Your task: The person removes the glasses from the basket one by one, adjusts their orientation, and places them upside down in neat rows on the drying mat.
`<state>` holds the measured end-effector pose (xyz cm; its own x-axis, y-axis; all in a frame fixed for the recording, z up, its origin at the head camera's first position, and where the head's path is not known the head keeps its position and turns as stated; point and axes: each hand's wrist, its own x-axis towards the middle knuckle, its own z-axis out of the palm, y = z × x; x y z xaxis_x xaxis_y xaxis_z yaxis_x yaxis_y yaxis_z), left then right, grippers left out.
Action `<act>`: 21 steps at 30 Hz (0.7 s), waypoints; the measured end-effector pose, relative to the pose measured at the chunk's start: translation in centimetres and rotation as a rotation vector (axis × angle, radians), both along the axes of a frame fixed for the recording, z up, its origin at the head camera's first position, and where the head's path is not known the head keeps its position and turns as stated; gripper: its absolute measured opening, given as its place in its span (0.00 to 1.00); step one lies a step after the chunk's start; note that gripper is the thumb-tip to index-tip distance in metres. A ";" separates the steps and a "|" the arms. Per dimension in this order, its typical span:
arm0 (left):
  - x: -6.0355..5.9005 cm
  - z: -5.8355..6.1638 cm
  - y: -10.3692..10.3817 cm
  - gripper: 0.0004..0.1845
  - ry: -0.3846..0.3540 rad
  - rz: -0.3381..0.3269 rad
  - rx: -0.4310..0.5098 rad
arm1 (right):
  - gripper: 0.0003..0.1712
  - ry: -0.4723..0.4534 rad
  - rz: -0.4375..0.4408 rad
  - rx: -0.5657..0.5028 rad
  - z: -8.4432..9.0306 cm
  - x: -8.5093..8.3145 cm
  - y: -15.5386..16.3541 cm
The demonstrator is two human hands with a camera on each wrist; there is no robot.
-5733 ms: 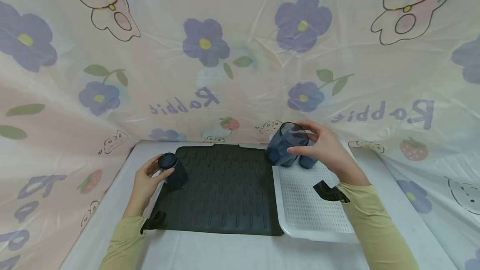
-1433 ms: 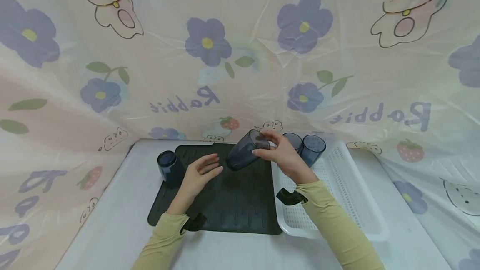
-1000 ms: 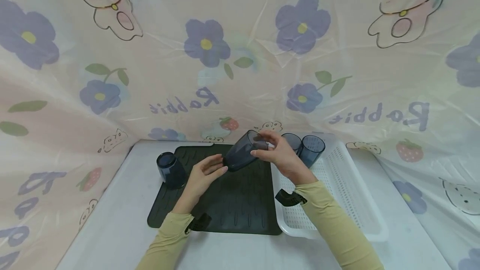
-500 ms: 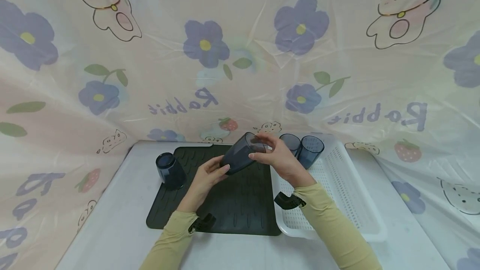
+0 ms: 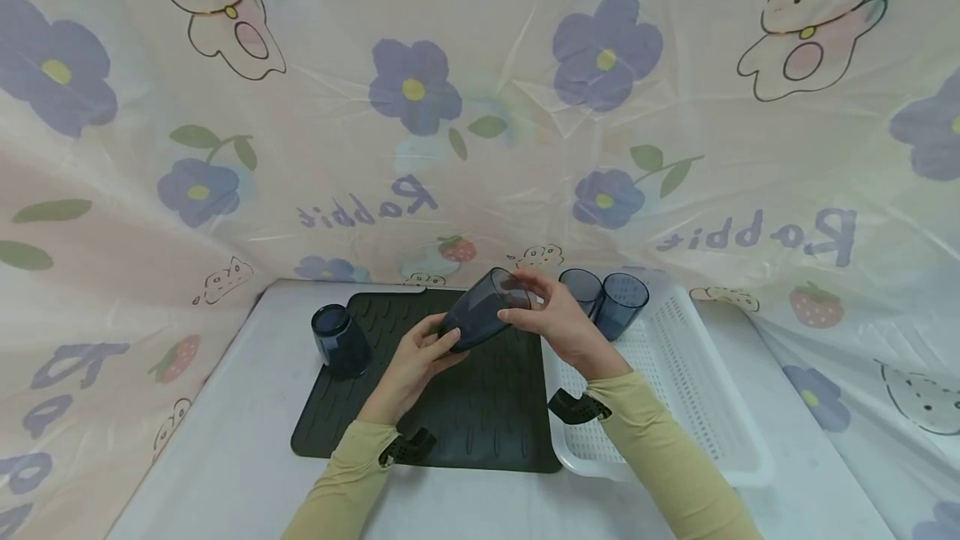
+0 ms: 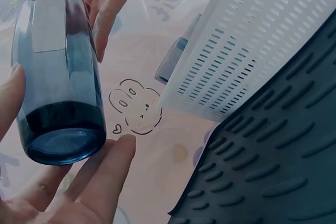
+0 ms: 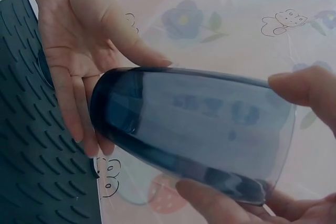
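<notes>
A blue-tinted drinking glass (image 5: 478, 315) is held tilted above the dark drying mat (image 5: 487, 423), its base toward the lower left and its open rim toward the upper right. My right hand (image 5: 567, 325) grips it near the rim, thumb and fingers on opposite sides, as the right wrist view also shows. At the base end, my left hand (image 5: 408, 362) holds the glass (image 7: 205, 124) with its thumb on one side and fingers beneath. Another dark blue glass (image 5: 342, 347) stands upside down at the mat's left edge.
To the right of the mat lies a white perforated basket (image 5: 738, 427). Two more blue glasses, one left (image 5: 582, 283) and one right (image 5: 622, 308), stand rim up at its back left. A patterned plastic curtain (image 5: 480, 165) rises behind the white table (image 5: 217, 432).
My left hand has let go of the glass on the mat and moved right to the tilted glass's base. My right hand has carried that glass from the basket leftward over the mat.
</notes>
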<state>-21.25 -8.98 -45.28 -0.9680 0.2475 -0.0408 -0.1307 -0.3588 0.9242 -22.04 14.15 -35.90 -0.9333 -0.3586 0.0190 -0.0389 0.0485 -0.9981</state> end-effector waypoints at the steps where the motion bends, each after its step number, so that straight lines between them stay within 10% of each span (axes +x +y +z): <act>1: 0.0 0.0 0.0 0.25 -0.004 -0.001 0.009 | 0.42 -0.004 0.001 -0.002 -0.1 0.0 0.0; 21: 0.5 0.9 -0.6 0.25 0.045 0.119 0.123 | 0.44 -0.096 0.085 0.109 -0.2 -0.2 1.1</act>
<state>-20.74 -9.57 -44.35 -0.9910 0.1310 0.0271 -0.0395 -0.4803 0.8762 -22.20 15.21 -36.15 -0.8951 -0.4315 -0.1121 0.0478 0.1571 -0.9864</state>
